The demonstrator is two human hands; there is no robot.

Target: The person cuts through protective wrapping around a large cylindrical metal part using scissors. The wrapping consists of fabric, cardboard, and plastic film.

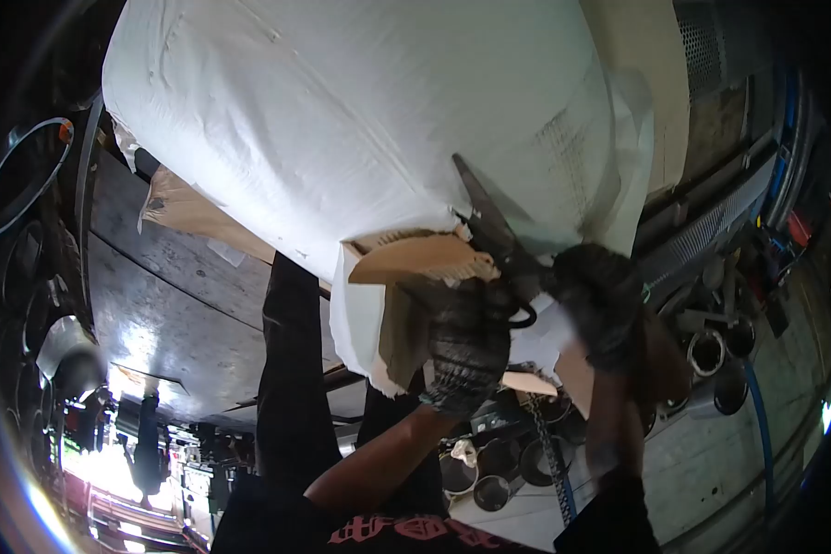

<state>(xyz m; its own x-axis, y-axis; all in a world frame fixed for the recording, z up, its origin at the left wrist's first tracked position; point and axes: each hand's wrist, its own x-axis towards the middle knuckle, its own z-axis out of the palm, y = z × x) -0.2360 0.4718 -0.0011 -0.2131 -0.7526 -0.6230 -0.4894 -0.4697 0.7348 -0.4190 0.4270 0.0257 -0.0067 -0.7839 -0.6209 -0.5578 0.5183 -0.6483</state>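
Note:
A large white-wrapped bundle (360, 120) fills the upper middle, its covering cut at the lower edge. My gloved left hand (471, 346) is closed on a flap of brown cardboard (415, 260), folded back with a ragged edge and white sheet on its other side. To its right, my gloved right hand (600, 300) is wrapped round the handles of large dark scissors (494, 229). The blades are apart, one lying over the white covering and the other near the cut edge. A black handle loop shows between my hands.
A grey metal surface (171, 305) extends at the left, with a brown paper piece (203, 217) by the bundle. Metal cylinders (718, 392) and a chain (549, 452) lie below and right. A blue hose (762, 425) runs along the floor. Dark trouser legs (295, 369) stand beneath the bundle.

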